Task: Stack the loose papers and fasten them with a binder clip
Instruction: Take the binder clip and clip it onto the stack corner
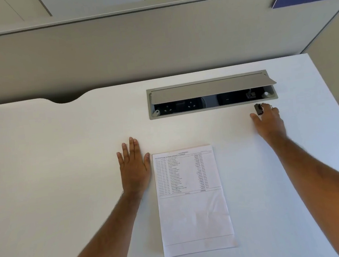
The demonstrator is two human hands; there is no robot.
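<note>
On a white bench (64, 159), the papers (193, 209) lie squared in one stack at centre, long axis running away from the person, heading at the far end. The left hand (134, 169) rests flat beside them, grip released. The right hand (269, 120) pinches the binder clip (258, 109) near the socket box (211, 95); next, likely, carry it to the stack's top edge.

Matt white desk (64, 159), creased papers (193, 209), grey metal socket flap (212, 89)

My left hand (134, 167) lies flat, fingers straight, on the desk. My right hand (268, 121) reaches far right, fingers curled round something small.
</note>
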